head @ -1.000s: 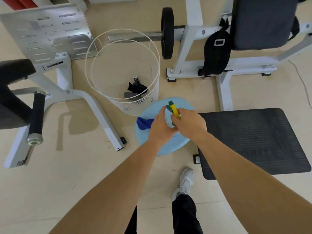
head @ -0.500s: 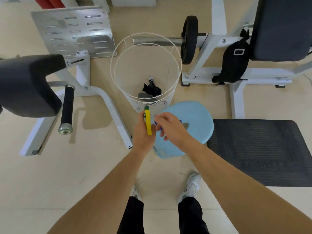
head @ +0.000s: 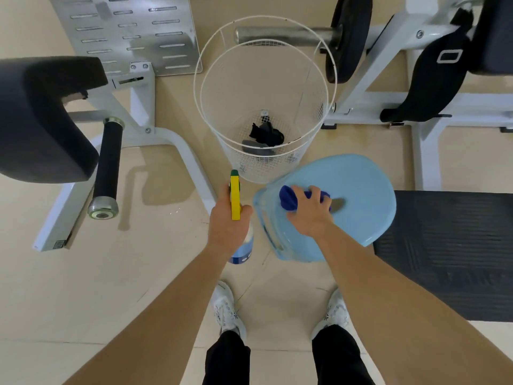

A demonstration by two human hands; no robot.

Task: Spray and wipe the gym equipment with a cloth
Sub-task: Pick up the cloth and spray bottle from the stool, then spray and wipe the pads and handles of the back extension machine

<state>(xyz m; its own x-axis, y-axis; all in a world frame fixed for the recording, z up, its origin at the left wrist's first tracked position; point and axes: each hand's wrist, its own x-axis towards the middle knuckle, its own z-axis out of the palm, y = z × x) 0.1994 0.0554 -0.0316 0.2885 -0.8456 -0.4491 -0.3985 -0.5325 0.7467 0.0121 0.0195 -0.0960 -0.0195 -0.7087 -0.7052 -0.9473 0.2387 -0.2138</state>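
The hands are apart: the left hand (head: 226, 227) grips the spray bottle (head: 235, 200), upright over the floor beside the stool's (head: 363, 187) left edge; the right hand (head: 308, 216) clutches the blue cloth (head: 287, 198) on the stool seat near that edge

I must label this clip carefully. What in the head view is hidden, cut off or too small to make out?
All in the head view:
Clear spray bottle with yellow trigger: the left hand covers its body; label unreadable.
Dark blue cloth: mostly under the fingers of the right hand; its size is unclear.
Dark items in the white wire basket: too small to identify.
Black padded seat: cut off by the left edge.
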